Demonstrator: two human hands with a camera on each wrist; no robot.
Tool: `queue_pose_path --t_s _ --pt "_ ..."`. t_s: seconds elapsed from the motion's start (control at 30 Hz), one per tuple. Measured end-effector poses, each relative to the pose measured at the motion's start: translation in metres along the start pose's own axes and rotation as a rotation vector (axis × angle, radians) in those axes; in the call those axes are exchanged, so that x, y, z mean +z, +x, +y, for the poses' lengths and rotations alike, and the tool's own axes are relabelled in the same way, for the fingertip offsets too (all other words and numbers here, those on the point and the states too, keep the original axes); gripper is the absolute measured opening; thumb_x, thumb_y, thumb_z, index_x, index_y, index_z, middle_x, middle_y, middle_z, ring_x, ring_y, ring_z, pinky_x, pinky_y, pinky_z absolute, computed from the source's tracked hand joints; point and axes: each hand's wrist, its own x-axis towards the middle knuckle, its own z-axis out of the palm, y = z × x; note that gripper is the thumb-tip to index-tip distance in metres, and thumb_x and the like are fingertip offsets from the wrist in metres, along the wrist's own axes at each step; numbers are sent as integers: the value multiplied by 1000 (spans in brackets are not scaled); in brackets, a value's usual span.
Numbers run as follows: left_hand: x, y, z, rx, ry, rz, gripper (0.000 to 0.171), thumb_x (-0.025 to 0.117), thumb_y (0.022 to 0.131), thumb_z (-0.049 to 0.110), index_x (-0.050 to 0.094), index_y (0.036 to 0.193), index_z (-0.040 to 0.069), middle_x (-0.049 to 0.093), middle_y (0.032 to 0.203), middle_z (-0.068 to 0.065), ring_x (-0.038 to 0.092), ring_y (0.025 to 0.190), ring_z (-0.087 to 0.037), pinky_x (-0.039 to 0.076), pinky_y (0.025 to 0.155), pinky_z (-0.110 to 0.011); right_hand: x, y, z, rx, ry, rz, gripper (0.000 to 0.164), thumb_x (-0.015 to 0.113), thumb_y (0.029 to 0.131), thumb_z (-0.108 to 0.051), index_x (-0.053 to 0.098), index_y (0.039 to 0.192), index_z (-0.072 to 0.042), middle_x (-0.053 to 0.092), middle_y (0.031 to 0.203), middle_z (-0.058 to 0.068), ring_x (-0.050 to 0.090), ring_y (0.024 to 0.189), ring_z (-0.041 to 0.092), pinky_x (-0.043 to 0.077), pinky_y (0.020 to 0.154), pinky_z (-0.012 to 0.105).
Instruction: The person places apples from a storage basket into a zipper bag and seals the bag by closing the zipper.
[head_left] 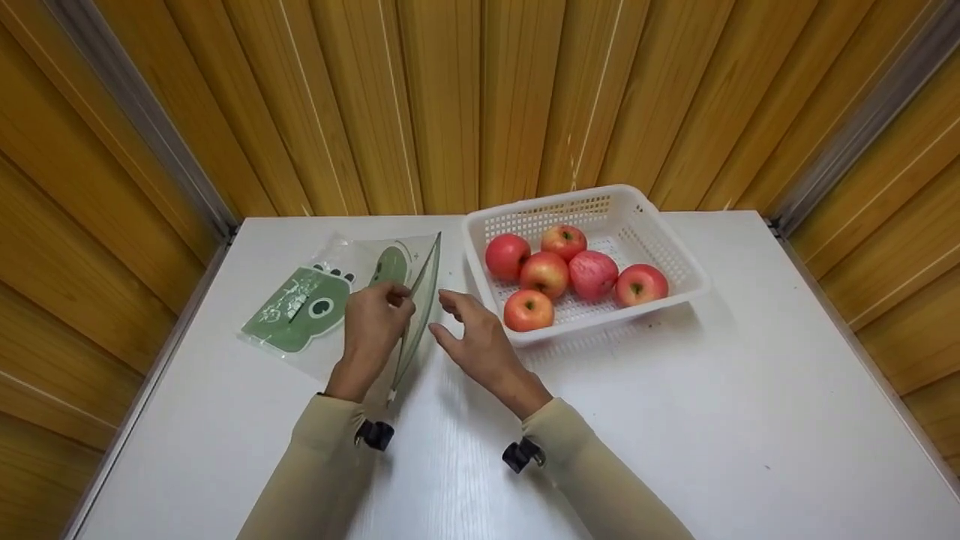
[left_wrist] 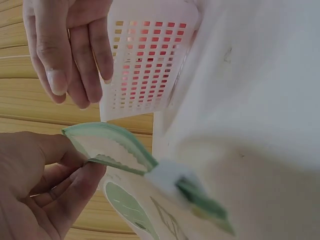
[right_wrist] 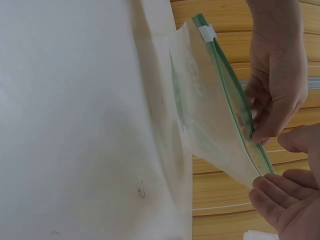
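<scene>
A clear slider zip bag (head_left: 319,356) with a green cartoon animal print lies at the left of the table, its green-edged mouth parted and raised. My left hand (head_left: 375,322) pinches one edge of that mouth between thumb and fingers, as the left wrist view shows. The white slider (right_wrist: 207,33) sits at one end of the zip. Beside the mouth, my right hand (head_left: 480,345) is held with fingers relaxed and thumb apart, gripping nothing. In the right wrist view its fingertips (right_wrist: 260,182) overlap the bag's other edge.
Right of the hands stands a white plastic basket (head_left: 686,262) with several red apples (head_left: 592,274) in it. Its near left corner is close to my right hand. The white table (head_left: 675,435) ends at a yellow wood-patterned wall (head_left: 450,105).
</scene>
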Motion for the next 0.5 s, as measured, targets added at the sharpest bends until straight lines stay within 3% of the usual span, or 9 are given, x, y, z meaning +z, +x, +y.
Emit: queue_pose_path --t_s 0.23,0.5 --pt "-3 0 6 -6 -2 16 13 71 90 -1 78 100 -4 73 84 -13 66 54 -16 52 47 -25 13 6 -2 110 38 -13 47 77 97 -10 60 137 9 71 122 21 71 111 34 58 95 44" --pt "-3 -1 10 18 28 34 12 74 88 -2 80 98 -3 75 84 -13 68 65 -22 53 52 -31 26 13 3 160 104 28 52 75 96 0 54 142 12 73 113 21 73 104 38 59 93 51"
